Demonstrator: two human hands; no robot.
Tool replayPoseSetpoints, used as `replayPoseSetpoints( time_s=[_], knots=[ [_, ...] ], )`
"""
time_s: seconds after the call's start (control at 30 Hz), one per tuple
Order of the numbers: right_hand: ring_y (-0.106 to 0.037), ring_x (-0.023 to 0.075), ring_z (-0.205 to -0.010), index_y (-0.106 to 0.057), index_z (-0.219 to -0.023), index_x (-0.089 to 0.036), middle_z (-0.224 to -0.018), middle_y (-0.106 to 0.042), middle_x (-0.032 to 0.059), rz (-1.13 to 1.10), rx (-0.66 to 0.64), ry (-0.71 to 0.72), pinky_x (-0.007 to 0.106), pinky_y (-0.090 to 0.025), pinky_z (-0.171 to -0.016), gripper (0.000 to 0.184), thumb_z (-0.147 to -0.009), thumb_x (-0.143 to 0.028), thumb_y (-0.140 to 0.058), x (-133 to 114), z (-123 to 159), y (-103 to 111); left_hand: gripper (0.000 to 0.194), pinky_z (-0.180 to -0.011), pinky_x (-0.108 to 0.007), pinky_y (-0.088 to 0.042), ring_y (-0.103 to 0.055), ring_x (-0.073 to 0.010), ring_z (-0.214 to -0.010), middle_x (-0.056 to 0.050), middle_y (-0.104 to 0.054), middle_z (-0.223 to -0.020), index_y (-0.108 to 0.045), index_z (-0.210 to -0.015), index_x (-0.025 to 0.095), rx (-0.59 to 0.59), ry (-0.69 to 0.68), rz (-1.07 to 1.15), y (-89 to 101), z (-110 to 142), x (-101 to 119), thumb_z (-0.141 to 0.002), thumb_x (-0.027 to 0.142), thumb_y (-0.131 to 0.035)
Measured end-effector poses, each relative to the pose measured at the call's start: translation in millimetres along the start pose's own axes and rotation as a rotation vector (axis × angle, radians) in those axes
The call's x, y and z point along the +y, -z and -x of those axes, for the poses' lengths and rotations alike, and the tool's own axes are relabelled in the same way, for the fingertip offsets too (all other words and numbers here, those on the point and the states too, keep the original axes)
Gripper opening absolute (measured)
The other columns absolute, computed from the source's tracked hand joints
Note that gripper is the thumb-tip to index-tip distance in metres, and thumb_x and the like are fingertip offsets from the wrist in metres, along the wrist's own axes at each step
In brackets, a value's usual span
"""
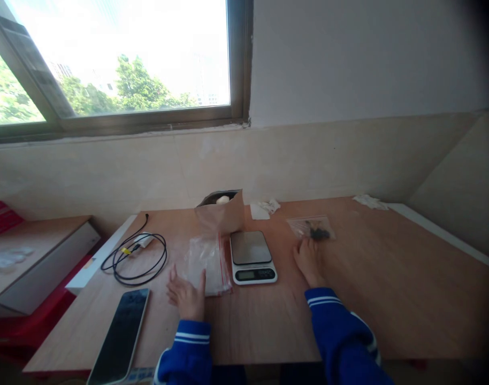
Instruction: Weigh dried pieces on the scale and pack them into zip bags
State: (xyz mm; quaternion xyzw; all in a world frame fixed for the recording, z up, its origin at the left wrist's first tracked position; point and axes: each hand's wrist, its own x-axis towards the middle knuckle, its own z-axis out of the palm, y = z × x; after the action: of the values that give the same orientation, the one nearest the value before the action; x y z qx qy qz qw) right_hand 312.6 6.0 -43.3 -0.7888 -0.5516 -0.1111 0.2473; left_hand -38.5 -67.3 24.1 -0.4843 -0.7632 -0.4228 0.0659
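right of the scale, one filled bag and the right hand, grip unclear; left of it, unfilled bags and the left hand, fingers wide.

bright window above beige tiled wall and wooden table

A clear bag with dark contents lies flat, well right of a stack of red-edged clear bags.
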Motion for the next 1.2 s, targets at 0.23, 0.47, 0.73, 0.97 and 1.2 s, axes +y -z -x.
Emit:
replayPoseSetpoints(
  time_s=[0.23,0.47,0.73,0.97,1.2],
  knots=[
    [-0.052,0.0309,-0.097,-0.054,-0.116,-0.006,-0.103,-0.057,0.0195,0.128,-0.003,-0.071,0.039,-0.037,-0.08,0.036,-0.089,-0.027,-0.042,-7,2,8,0.056,-0.108,-0.052,-0.025,-0.028,-0.0342,-0.137,-0.015,-0.021,-0.153,-0.045,-0.136,0.021,0.072,-0.262,0.033,25.6,-7,41,-0.085,0.043,-0.052],
    [-0.05,0.0314,-0.095,-0.06,-0.096,-0.012,-0.096,-0.056,0.0165,0.126,0.004,-0.119,0.04,-0.034,-0.076,0.025,-0.088,-0.028,-0.044,-9,7,14,0.052,-0.111,-0.052,-0.022,-0.031,-0.0344,-0.138,-0.017,-0.043,-0.144,-0.05,-0.135,0.013,-0.418,-0.361,-0.007,-37.7,-4,13,-0.085,0.029,-0.044],
    [-0.049,0.0303,-0.095,-0.059,-0.09,-0.015,-0.097,-0.055,0.0148,-0.17,0.259,-0.166,0.04,-0.034,-0.078,0.021,-0.086,-0.03,-0.044,-7,9,28,0.046,-0.112,-0.05,-0.023,-0.026,-0.0327,-0.14,-0.011,-0.038,-0.149,-0.054,-0.129,0.016,-0.539,-0.324,-0.154,-48.8,-6,2,-0.088,0.034,-0.043],
    [-0.056,0.0229,-0.083,-0.052,-0.095,-0.016,-0.088,-0.058,0.0106,-0.718,0.603,-0.218,0.039,-0.042,-0.078,0.029,-0.088,-0.043,-0.047,-18,41,85,0.04,-0.107,-0.058,-0.022,-0.032,-0.0311,-0.135,-0.018,-0.045,-0.139,-0.058,-0.123,0.019,-0.482,-0.38,-0.192,-14.1,-29,33,-0.093,0.035,-0.037],
    [-0.048,0.0112,-0.057,-0.049,-0.097,-0.019,-0.071,-0.052,-0.0023,-1.286,0.471,-0.395,0.024,-0.04,-0.055,0.035,-0.084,-0.051,-0.056,-89,81,166,0.041,-0.104,-0.041,-0.034,-0.044,-0.0224,-0.123,-0.011,-0.044,-0.134,-0.05,-0.128,0.023,-0.712,-0.51,0.555,48.3,-20,89,-0.095,0.042,-0.032]
  ],
)
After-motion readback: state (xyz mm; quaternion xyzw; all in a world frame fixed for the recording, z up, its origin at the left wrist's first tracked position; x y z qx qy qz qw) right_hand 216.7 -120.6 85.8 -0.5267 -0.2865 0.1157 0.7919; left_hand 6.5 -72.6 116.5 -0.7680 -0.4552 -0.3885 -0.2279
